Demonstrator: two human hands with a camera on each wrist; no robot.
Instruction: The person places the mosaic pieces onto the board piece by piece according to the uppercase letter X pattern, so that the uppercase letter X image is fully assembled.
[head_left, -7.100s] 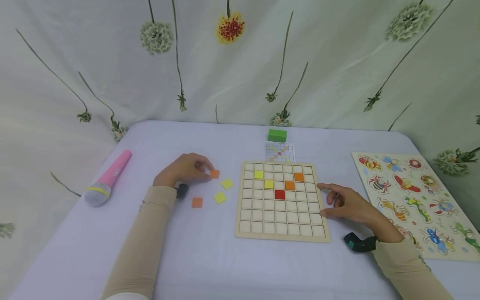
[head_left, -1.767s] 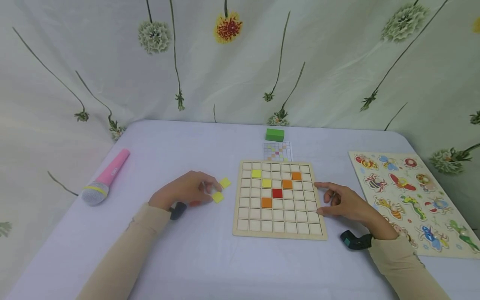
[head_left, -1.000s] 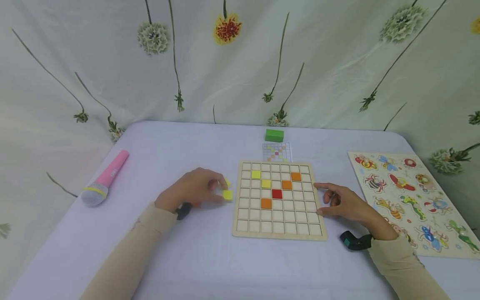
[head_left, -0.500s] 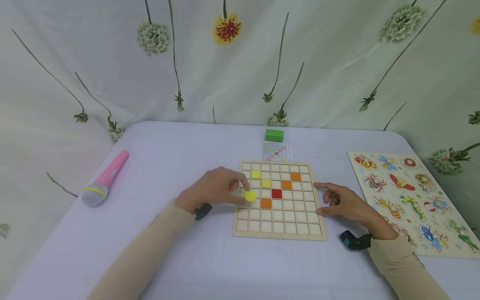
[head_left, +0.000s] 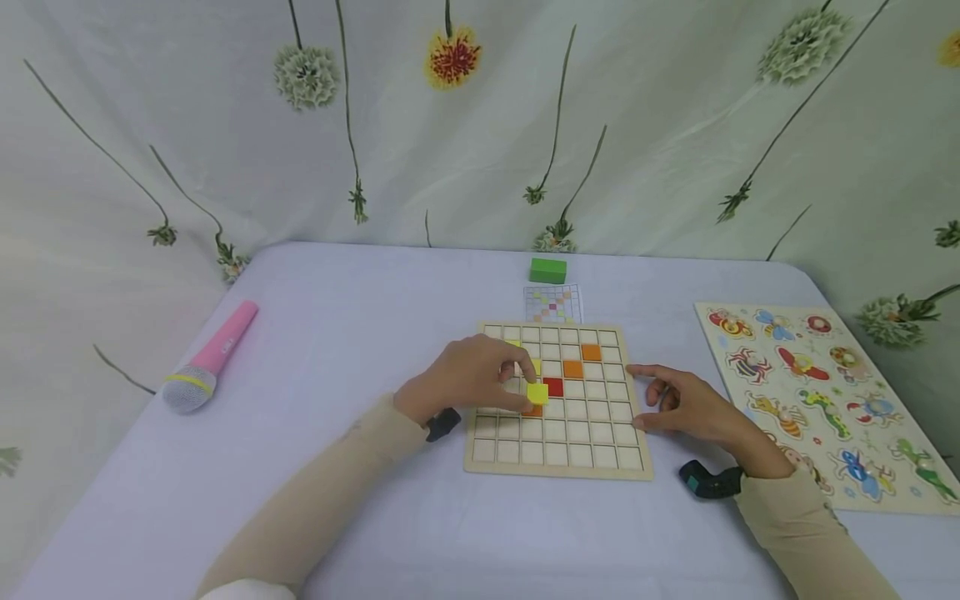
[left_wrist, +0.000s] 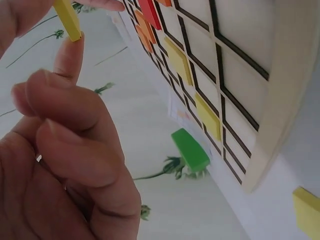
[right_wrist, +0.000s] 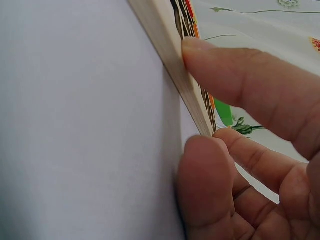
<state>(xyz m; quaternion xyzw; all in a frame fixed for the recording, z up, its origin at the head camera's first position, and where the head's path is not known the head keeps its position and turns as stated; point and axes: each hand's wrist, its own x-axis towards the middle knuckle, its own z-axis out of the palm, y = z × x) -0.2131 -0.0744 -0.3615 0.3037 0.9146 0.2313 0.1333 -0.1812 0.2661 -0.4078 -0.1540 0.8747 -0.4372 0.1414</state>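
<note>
My left hand (head_left: 480, 375) pinches a yellow square tile (head_left: 537, 393) between thumb and forefinger, above a wooden grid board (head_left: 558, 472). In the left wrist view the held yellow tile (left_wrist: 68, 19) tilts between the fingertips. Under it in the head view an orange tile (head_left: 533, 411) is partly covered. A red tile (head_left: 554, 387) lies just beyond, with two orange tiles (head_left: 573, 369) farther up to the right. Two yellow tiles (left_wrist: 178, 60) sit in the grid, partly behind the hand in the head view. My right hand (head_left: 693, 408) touches the board's right edge with thumb and forefinger.
A printed pattern card (head_left: 553, 303) and a green block (head_left: 548, 271) lie behind the board. At right is an insect puzzle board (head_left: 832, 400); at far left, a pink toy microphone (head_left: 213, 354). A loose yellow tile (left_wrist: 307, 212) lies on the table beside the board.
An orange tile from the table now sits in the grid's lower part. Then my left hand picked up a yellow tile and carried it right, over the board. My right hand stayed at the edge.
</note>
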